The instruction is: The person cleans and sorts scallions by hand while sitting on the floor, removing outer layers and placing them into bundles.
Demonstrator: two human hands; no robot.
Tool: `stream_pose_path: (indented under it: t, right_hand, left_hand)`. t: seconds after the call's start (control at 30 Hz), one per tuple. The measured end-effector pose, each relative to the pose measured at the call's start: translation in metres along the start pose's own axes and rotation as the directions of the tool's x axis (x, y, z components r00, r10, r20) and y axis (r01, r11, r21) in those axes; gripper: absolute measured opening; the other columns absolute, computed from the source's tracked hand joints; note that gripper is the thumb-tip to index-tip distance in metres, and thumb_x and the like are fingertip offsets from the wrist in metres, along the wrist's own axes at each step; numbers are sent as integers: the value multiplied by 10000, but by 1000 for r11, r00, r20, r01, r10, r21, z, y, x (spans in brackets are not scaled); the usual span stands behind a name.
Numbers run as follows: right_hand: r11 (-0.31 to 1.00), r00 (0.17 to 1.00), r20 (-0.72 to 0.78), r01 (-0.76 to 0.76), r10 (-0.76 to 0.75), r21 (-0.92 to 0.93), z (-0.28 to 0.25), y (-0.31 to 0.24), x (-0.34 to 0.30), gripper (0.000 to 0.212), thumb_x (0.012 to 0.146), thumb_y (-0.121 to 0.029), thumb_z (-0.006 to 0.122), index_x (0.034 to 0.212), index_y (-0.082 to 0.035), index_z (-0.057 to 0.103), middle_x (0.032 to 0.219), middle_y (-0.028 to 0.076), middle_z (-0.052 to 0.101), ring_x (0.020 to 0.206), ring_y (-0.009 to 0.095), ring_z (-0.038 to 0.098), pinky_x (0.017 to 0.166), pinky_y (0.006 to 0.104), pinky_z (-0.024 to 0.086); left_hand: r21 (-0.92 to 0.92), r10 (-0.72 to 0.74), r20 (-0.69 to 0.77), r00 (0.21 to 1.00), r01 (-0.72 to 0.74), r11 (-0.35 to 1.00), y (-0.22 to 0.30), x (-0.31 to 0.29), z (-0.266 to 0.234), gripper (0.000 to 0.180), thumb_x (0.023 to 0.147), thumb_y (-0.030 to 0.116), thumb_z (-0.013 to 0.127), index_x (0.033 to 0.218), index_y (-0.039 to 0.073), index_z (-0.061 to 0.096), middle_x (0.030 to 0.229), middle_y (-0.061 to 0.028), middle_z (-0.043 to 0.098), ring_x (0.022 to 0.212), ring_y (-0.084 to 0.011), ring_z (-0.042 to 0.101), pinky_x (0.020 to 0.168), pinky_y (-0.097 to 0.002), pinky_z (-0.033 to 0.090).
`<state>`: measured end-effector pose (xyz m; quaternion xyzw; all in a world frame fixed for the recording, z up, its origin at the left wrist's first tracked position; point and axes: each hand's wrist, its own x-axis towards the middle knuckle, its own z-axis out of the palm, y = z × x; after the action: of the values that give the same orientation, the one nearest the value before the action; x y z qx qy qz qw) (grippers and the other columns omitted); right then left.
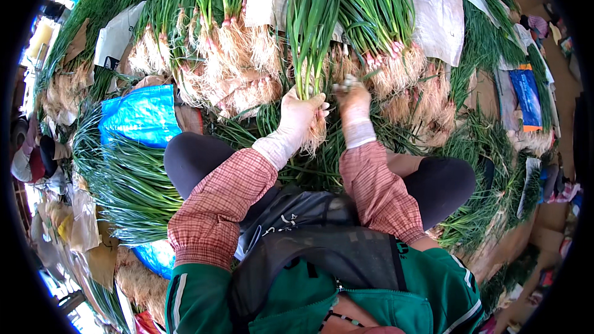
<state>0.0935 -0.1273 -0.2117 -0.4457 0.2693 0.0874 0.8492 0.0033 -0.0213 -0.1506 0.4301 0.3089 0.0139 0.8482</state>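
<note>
My left hand (297,114), in a pale glove, is closed around the lower stems of a bunch of spring onions (312,31). Their long green leaves point away from me, and tan roots hang below my fingers. Just right of that bunch is my right hand (354,100), its fingers curled together with whitish coverings at the tips. Whether anything small is inside them cannot be made out. Beyond my right hand lies another bunch of spring onions (378,21) with pinkish bases and tangled roots (402,71). More rooted bunches (229,43) lie beyond my left hand.
Heaps of green leaves (139,179) lie to my left, beside a blue plastic sheet (141,114). White sacking (433,12) lies among the far bunches. A blue and orange packet (526,96) is at the right. My bent knees (442,192) flank the work spot.
</note>
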Motion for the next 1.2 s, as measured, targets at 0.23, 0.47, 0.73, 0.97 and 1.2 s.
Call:
stream_pose_path:
  t: [0.23,0.47,0.73,0.97,1.2]
  right_hand:
    - [335,886,460,419,50,-844,-28,-26,-29,561,879,-341,584,1272,43,471,1243,222,535,1162,273,523,1004,342,380]
    - [663,854,515,431,-79,-612,10,-22,-43,347,844,-181,632,1084,58,558,871,59,623,766,136,566,718,258,462]
    - [822,941,326,115,90,-558,24,-16,-55,67,845,-50,557,842,-13,613,732,29,558,633,101,486,597,241,412]
    - [887,992,122,76,-22,-455,41,-29,-2,143,866,-56,572,988,20,570,747,41,565,585,101,479,527,193,405]
    - [892,861,506,273,-60,-360,12,-80,16,403,976,-310,395,1248,-20,457,1025,118,648,866,197,640,778,318,538]
  left_hand:
    - [161,17,43,999,-24,987,-4,7,-9,188,762,9,697,904,12,573,716,-61,626,541,-116,590,432,-221,472]
    - [361,154,73,985,-170,917,-11,10,-9,238,695,26,737,866,24,570,640,-18,589,462,-64,492,411,-199,389]
    - [484,171,92,981,-194,854,-11,8,-13,286,711,16,715,965,4,585,738,-23,613,628,-92,576,569,-225,480]
    - [450,127,100,987,-158,879,3,-2,-5,213,743,62,735,816,52,535,600,4,560,432,-62,479,372,-208,386]
    - [135,260,94,961,-271,953,50,-19,-1,185,759,41,725,805,37,546,596,-13,575,436,-63,492,376,-201,377]
